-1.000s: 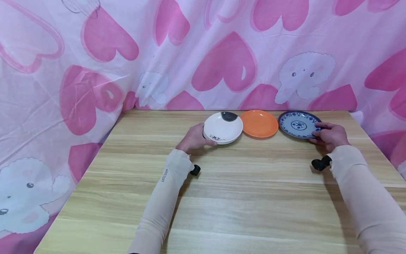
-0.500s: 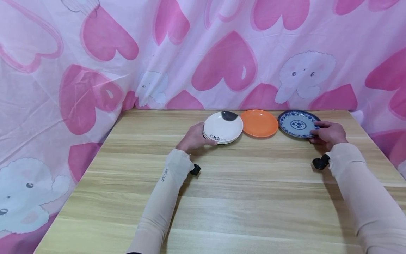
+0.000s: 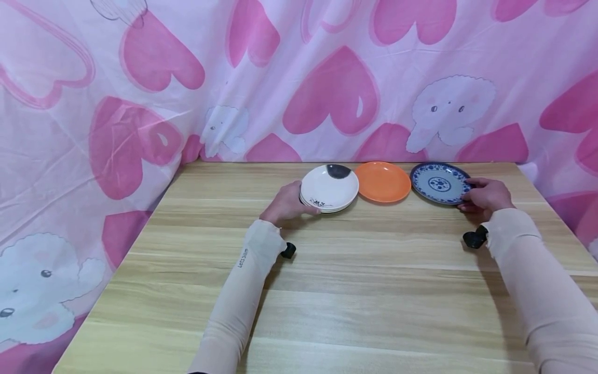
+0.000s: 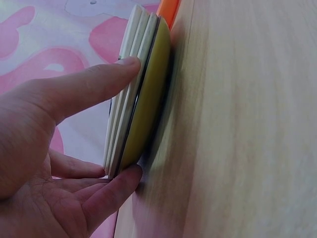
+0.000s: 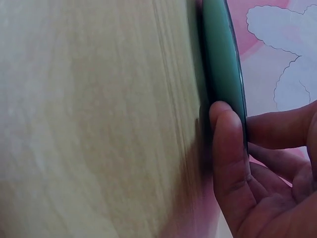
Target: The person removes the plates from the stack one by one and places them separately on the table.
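Observation:
On the left of a row of plates, a stack of white plates [image 3: 329, 188] with a black patch and small dark drawings is gripped at its rim by my left hand [image 3: 286, 202]. In the left wrist view its bottom plate [image 4: 148, 99] has an olive-yellow underside; the thumb and fingers lie on separate parts of the stack's edge. An orange plate [image 3: 383, 182] lies in the middle, untouched by either hand. My right hand [image 3: 488, 197] pinches the right rim of a blue-and-white patterned plate [image 3: 440, 183]. From the right wrist, this plate's green underside [image 5: 220, 54] shows, with a digit on each face.
The plates stand near the far edge of a wooden table [image 3: 364, 291]. Behind and to the left hangs a pink curtain [image 3: 261, 93] with hearts and white animal figures. A black wrist mount [image 3: 475, 238] juts inward below the right hand, and another [image 3: 288, 250] below the left.
My right wrist has shifted very slightly away from me, its fingers still on the blue-and-white plate. The left hand and all the plates look unmoved.

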{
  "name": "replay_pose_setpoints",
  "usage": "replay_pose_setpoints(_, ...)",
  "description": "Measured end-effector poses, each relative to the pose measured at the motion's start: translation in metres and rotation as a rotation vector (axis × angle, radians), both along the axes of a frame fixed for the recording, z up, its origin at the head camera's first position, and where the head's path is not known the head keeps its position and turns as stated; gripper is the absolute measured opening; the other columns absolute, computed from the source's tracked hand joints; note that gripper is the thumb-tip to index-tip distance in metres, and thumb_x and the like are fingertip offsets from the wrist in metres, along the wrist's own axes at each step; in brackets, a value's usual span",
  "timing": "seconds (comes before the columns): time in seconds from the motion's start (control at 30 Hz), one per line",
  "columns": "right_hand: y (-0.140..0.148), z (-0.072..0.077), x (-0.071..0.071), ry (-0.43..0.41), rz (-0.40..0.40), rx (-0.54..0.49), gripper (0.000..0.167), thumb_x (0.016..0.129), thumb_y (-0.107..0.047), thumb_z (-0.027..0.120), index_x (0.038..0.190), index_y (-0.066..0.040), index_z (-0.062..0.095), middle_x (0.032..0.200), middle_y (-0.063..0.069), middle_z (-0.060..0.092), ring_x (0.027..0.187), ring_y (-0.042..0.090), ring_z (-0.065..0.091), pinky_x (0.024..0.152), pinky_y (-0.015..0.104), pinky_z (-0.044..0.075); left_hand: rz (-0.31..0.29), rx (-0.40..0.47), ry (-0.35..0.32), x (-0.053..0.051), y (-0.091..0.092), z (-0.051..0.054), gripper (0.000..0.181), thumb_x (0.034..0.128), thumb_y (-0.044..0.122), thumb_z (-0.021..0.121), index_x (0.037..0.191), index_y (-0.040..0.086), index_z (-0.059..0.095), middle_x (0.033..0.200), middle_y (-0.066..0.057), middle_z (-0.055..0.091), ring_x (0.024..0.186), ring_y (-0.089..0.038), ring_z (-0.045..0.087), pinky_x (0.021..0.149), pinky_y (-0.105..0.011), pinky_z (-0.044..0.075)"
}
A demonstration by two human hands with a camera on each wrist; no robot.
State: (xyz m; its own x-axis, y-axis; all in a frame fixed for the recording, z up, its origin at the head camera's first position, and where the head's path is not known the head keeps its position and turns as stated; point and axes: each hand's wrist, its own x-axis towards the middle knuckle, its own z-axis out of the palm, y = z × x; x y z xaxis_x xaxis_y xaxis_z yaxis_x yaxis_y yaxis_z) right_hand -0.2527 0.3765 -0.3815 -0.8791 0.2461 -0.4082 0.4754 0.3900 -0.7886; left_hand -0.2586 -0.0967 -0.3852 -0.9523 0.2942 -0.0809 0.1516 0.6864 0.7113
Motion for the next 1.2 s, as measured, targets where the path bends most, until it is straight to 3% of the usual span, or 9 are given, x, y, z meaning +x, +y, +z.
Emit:
replay_pose_setpoints(0.3,0.003,0.007,0.002,-0.026,0.012,0.033,0.073,0.099,-0.01,0.052,0.16,-0.011,0.012,0.139,0.032,0.04,0.072,0.012,0.065,0.071,0.03,0.062,0.002,-0.019,-0.005,0.001,0.001,0.001,0.086,0.0707,0.027,0.091,0.143,0.007,0.048,0.136,-0.01,0.06,0.123,-0.027,0.055,0.115,-0.041,0.042)
replay_pose_setpoints(0.47,0.004,0.014,0.001,-0.006,0.021,0.105,0.073,0.1,-0.02,0.054,0.16,-0.01,0.013,0.14,0.032,0.042,0.076,0.017,0.064,0.07,0.032,0.062,0.003,-0.014,0.01,0.0,0.0,-0.001,0.086,0.0701,0.028,0.092,0.142,0.008,0.049,0.136,-0.01,0.06,0.124,-0.027,0.055,0.115,-0.042,0.042)
replay_pose_setpoints(0.83,-0.002,0.019,0.001,0.024,-0.023,0.171,0.089,0.097,-0.027,0.063,0.16,-0.005,0.004,0.152,0.035,0.03,0.087,0.028,0.06,0.069,0.032,0.062,0.026,-0.007,0.007,0.0,-0.001,-0.003,0.09,0.0696,0.03,0.092,0.143,0.007,0.045,0.14,-0.01,0.057,0.127,-0.028,0.053,0.115,-0.042,0.042)
replay_pose_setpoints(1.03,-0.017,0.026,-0.002,0.061,0.038,0.249,0.091,0.096,-0.029,0.065,0.159,0.001,0.007,0.143,0.037,0.037,0.092,0.03,0.06,0.066,0.025,0.06,0.031,-0.033,-0.005,0.001,-0.001,-0.001,0.086,0.0705,0.032,0.091,0.138,0.005,0.046,0.133,-0.012,0.059,0.12,-0.027,0.055,0.111,-0.04,0.045)
replay_pose_setpoints(1.2,-0.039,0.032,-0.005,0.122,0.089,0.28,0.089,0.095,-0.029,0.066,0.159,0.001,0.013,0.149,0.037,0.032,0.108,0.04,0.051,0.082,0.037,0.058,0.029,-0.071,0.003,0.0,-0.001,0.0,0.08,0.0713,0.036,0.091,0.131,0.004,0.048,0.127,-0.013,0.061,0.116,-0.027,0.056,0.108,-0.039,0.047)
